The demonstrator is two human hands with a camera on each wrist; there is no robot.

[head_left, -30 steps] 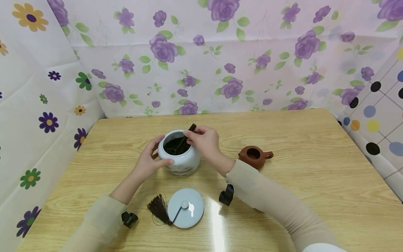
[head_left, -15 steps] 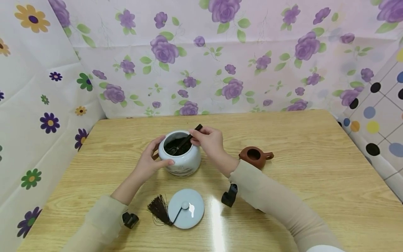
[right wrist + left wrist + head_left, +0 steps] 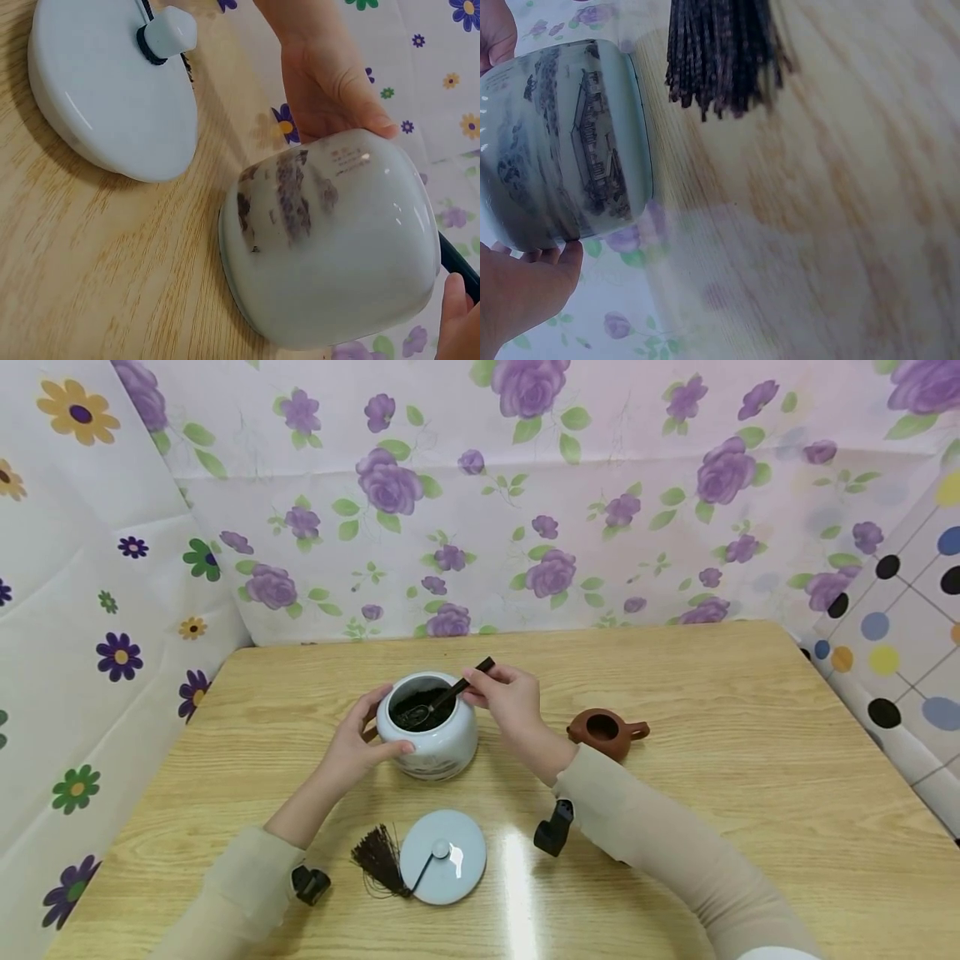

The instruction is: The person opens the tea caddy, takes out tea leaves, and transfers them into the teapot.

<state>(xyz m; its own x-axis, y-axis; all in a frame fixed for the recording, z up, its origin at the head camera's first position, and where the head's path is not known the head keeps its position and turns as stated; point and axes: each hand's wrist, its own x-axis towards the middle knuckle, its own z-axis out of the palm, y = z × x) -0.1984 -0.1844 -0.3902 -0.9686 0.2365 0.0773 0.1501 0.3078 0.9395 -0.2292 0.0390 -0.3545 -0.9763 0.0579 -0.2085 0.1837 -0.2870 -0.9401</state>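
A white porcelain jar (image 3: 438, 752) with a painted landscape stands on the table, its wide mouth uncovered. Dark loose leaves, like tea, (image 3: 406, 700) lie inside. My left hand (image 3: 356, 732) grips the jar's left side, thumb in front and fingers behind. Between thumb and fingers, my right hand (image 3: 513, 700) pinches the dark handle of a spoon (image 3: 459, 687) above the right rim. The spoon's bowl rests among the leaves, tilted down to the left. In the right wrist view the jar (image 3: 337, 247) hides most of the spoon, and only part of the handle shows.
The jar's pale lid (image 3: 459, 870) lies knob up in front of the jar, with a brown tassel (image 3: 378, 858) tied to its knob. A lidless reddish-brown clay teapot (image 3: 609, 745) stands right of the right hand, partly behind the forearm. Flowered cloth (image 3: 465, 527) hangs along the table's back.
My right hand has moved slightly right, drawing the spoon's handle lower and flatter over the rim. The spoon's bowl now shows among the leaves. My left hand keeps its hold on the jar.
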